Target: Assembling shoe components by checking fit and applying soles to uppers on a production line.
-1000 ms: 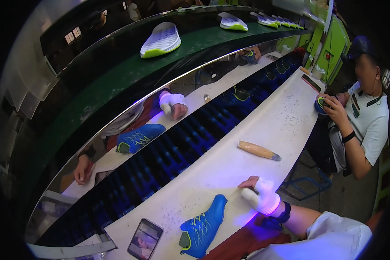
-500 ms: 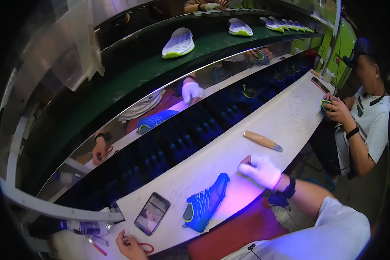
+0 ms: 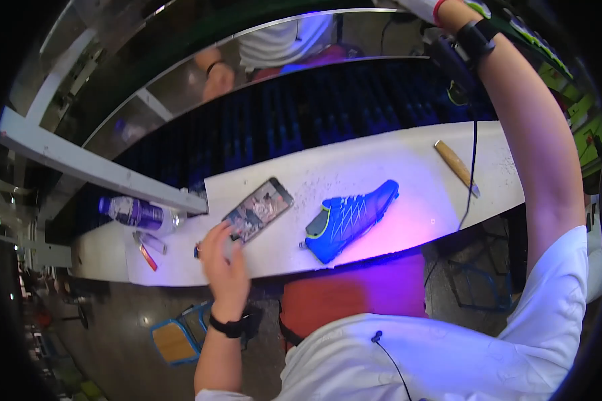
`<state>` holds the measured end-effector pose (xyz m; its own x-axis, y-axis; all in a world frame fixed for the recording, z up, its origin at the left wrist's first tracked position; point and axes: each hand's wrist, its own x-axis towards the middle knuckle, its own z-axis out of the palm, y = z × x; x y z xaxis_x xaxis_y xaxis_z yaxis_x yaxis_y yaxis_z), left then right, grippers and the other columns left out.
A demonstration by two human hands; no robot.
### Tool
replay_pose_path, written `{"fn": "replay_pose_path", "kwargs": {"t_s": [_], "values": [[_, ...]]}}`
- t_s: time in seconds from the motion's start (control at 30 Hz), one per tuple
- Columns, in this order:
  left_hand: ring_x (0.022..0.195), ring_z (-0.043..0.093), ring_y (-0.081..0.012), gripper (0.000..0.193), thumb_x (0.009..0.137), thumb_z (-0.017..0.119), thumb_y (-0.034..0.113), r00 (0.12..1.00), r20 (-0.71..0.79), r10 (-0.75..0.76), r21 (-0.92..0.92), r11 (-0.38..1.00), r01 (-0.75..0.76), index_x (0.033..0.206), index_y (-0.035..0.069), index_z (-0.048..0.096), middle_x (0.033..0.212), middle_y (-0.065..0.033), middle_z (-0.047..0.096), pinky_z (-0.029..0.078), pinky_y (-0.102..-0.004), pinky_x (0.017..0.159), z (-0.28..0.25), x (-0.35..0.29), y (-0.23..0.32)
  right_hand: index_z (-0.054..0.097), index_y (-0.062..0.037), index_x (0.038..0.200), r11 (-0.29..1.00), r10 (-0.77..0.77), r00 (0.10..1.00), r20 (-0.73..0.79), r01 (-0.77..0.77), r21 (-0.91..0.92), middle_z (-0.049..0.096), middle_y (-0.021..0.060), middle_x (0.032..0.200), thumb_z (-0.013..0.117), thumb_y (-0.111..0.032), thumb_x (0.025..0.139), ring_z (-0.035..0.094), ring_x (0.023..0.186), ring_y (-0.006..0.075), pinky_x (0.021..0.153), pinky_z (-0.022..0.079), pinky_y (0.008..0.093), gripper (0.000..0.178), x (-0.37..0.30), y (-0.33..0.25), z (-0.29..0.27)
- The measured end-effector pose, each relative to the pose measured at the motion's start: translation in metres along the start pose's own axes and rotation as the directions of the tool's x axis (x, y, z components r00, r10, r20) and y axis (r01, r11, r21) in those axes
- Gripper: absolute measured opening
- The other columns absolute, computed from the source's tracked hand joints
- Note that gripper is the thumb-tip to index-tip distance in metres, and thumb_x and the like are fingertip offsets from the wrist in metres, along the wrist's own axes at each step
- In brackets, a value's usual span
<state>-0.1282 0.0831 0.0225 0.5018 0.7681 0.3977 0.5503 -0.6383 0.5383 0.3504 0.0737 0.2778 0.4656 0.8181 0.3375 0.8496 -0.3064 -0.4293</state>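
My left hand (image 3: 225,264) is over the near end of a phone (image 3: 264,207) lying on the white bench. Its fingers look stretched out and slightly blurred; a small dark object beside them is too unclear to name. My right hand (image 3: 421,8), in a white glove, reaches up at the top edge, where the picture cuts off its fingers. A blue cleated sports shoe (image 3: 351,224) with pale criss-cross lines lies on its side on the bench, right of the phone, with neither hand touching it.
A wooden-handled tool (image 3: 455,166) lies to the right. At left are a purple-labelled bottle (image 3: 137,214) and a red-handled tool (image 3: 148,258). A white metal bar (image 3: 93,164) crosses the left side. A dark slatted trough (image 3: 314,100) runs behind the white bench (image 3: 408,150).
My right hand has gone from above the bench up to the top edge. My left hand has moved to the phone. The view has turned; the shoe still lies on the bench.
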Motion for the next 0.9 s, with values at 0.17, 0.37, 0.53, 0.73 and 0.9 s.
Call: {"fn": "replay_pose_path", "kwargs": {"t_s": [0.17,0.37,0.53,0.73,0.9], "values": [[0.121,0.064,-0.0418,0.046,0.095,0.076,0.029,0.902,0.227,0.367,-0.235,0.919,-0.315,0.127,-0.002,0.066,0.126,-0.0230,0.070,0.049,-0.0507,0.106,0.079,0.042,0.121,0.083,-0.0049,0.114,0.978,-0.015,0.998,-0.068,0.029,0.204,0.081,0.0061,0.094,0.078,-0.019,0.098,0.074,0.082,0.0125,0.078,0.059,0.0280,0.022,-0.005,-0.003,0.021],[0.099,0.072,-0.0397,0.048,0.102,0.066,0.043,0.670,0.731,0.127,-0.032,0.988,-0.153,0.122,-0.001,0.065,0.104,-0.0193,0.075,0.055,-0.0514,0.088,0.130,0.075,0.178,0.079,0.0032,0.096,0.901,-0.095,0.971,-0.218,0.176,0.396,0.081,0.0155,0.114,0.079,-0.014,0.096,0.076,0.110,0.0211,0.098,0.059,0.0327,0.017,-0.010,0.013,0.019],[0.097,0.072,-0.0397,0.047,0.098,0.073,0.034,0.872,0.185,0.453,-0.447,0.829,-0.336,0.129,0.001,0.062,0.106,-0.0193,0.075,0.056,-0.0500,0.088,0.110,0.044,0.181,0.077,0.0022,0.092,0.967,-0.164,0.942,-0.293,0.212,0.140,0.081,0.0144,0.105,0.077,-0.010,0.096,0.077,0.103,0.0247,0.095,0.059,0.0336,0.013,-0.010,0.041,0.006],[0.121,0.064,-0.0395,0.048,0.097,0.075,0.023,0.899,0.016,0.437,-0.701,0.646,-0.302,0.137,0.001,0.056,0.131,-0.0192,0.067,0.049,-0.0482,0.108,0.086,-0.003,0.162,0.075,-0.0031,0.107,0.898,-0.438,0.803,-0.404,0.374,-0.232,0.074,0.0203,0.106,0.072,-0.018,0.098,0.073,0.097,0.0317,0.091,0.057,0.0413,0.018,-0.065,0.022,0.009],[0.129,0.061,-0.0428,0.054,0.092,0.079,0.013,0.929,0.033,0.370,-0.771,0.600,-0.211,0.139,0.003,0.054,0.133,-0.0183,0.067,0.039,-0.0561,0.121,0.075,-0.016,0.147,0.071,-0.0002,0.119,0.818,-0.443,0.804,-0.397,0.543,0.189,0.078,0.0104,0.110,0.073,-0.013,0.101,0.074,0.099,0.0198,0.088,0.058,0.0375,0.023,-0.228,0.004,0.006]]}}
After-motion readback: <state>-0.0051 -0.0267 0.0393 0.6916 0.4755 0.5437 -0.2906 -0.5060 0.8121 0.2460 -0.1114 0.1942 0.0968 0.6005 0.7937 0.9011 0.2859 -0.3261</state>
